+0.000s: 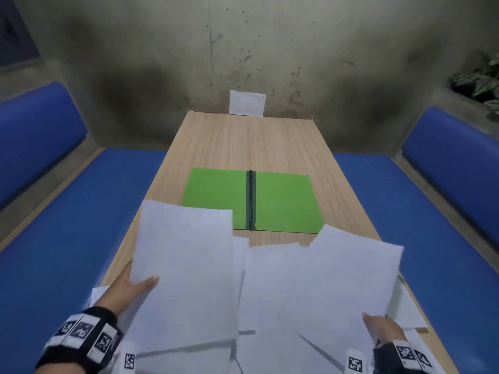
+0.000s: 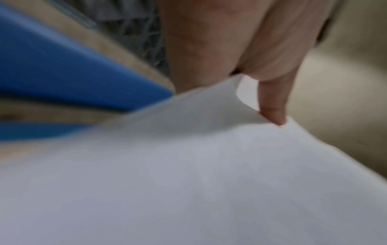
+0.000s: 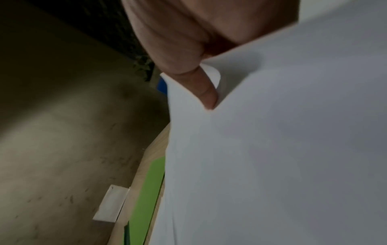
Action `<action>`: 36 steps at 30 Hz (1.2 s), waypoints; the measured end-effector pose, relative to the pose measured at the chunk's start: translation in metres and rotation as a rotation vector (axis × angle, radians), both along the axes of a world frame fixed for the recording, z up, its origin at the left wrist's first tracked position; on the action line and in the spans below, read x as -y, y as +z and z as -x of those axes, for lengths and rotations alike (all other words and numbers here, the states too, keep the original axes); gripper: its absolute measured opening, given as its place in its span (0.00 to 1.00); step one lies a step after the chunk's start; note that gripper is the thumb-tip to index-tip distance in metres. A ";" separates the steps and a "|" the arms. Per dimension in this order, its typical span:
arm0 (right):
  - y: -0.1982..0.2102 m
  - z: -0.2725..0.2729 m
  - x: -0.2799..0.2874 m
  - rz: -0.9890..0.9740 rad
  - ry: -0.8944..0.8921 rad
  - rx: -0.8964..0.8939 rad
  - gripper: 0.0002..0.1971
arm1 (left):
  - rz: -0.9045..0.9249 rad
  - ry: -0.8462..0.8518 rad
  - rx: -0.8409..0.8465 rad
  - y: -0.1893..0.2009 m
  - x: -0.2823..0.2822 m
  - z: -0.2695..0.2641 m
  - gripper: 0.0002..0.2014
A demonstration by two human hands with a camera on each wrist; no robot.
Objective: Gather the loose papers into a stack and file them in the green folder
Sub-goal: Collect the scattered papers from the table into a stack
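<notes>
The green folder (image 1: 283, 201) lies open and flat on the wooden table (image 1: 232, 141), its dark spine in the middle. Nearer to me, my left hand (image 1: 136, 288) pinches the left edge of a white sheet (image 1: 186, 265) lifted off the table, thumb on top. My right hand (image 1: 378, 329) pinches another raised white sheet (image 1: 345, 287) at its near right corner. More loose papers (image 1: 267, 268) lie between and under the two sheets. The left wrist view shows my thumb (image 2: 272, 102) on the paper (image 2: 188, 182). In the right wrist view my thumb (image 3: 206, 92) presses the sheet (image 3: 272, 149), and the folder (image 3: 148, 190) shows beyond.
A small white card (image 1: 247, 103) leans against the concrete wall at the table's far end. Blue padded benches (image 1: 67, 238) run along both sides of the table. More sheets (image 1: 405, 309) lie at the table's right edge. A plant (image 1: 483, 82) stands at the far right.
</notes>
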State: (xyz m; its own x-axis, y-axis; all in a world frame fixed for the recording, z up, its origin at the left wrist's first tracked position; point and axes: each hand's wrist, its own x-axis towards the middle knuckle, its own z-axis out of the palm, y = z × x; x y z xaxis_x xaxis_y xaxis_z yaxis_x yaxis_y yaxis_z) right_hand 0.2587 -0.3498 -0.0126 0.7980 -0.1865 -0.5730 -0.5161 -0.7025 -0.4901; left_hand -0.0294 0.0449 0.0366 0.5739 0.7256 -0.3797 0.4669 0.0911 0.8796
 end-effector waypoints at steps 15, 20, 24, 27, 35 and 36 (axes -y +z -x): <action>-0.009 0.002 0.002 -0.203 -0.339 -0.050 0.29 | -0.181 0.198 -0.692 -0.067 0.015 0.007 0.23; -0.007 0.013 0.006 -0.395 -0.443 0.046 0.27 | -0.231 0.211 -0.573 -0.064 0.016 0.009 0.17; -0.034 0.022 0.015 -0.484 -0.330 0.018 0.35 | -0.311 0.186 -0.532 -0.055 0.019 0.006 0.15; -0.021 0.020 0.010 -0.489 -0.345 -0.023 0.25 | -0.318 0.144 -0.358 -0.039 0.023 0.006 0.13; 0.024 0.026 0.005 -0.364 -0.282 0.237 0.21 | -0.236 0.095 0.073 0.043 0.036 0.009 0.12; 0.030 0.026 0.004 -0.394 -0.269 0.257 0.21 | -0.191 0.122 0.118 0.051 0.036 0.010 0.13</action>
State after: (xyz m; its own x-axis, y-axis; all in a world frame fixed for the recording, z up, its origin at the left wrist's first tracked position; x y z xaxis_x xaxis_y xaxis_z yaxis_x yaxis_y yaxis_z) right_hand 0.2329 -0.3539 0.0178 0.8755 -0.2141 -0.4332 -0.4810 -0.3001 -0.8238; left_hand -0.0394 0.0089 0.0873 0.5098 0.8444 -0.1644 0.3553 -0.0326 0.9342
